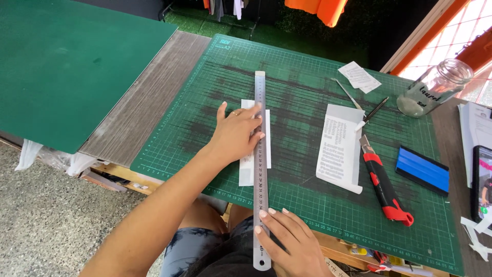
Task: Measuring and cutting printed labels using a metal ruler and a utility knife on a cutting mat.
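A long metal ruler [260,164] lies straight up and down on the green cutting mat [302,82], from 12 o'clock to 6 o'clock. Its low end sticks out past the mat's near edge.

The left hand [234,134] lies flat and open on the ruler's middle part — the fingers are spread and press down on the ruler and on a small white paper strip [248,166] under it. The paper peeks out on both sides of the ruler. The hand is not wrapped around anything.

The right hand [288,241] is at 6 o'clock, low in the picture. Its fingertips touch the ruler near the low end, with the thumb on the ruler's face. It steadies the ruler but does not close around it.

At 3 o'clock from the ruler lies a white sheet with printed lines [339,149], curled at its low end. Just beside that is a red and black cutter knife [383,185], and then a blue squeegee [422,170]. A black pen [374,112] lies above the sheet.

At 1 o'clock there is a small white slip [360,77] — and a glass jar [434,88] stands near the mat's corner.
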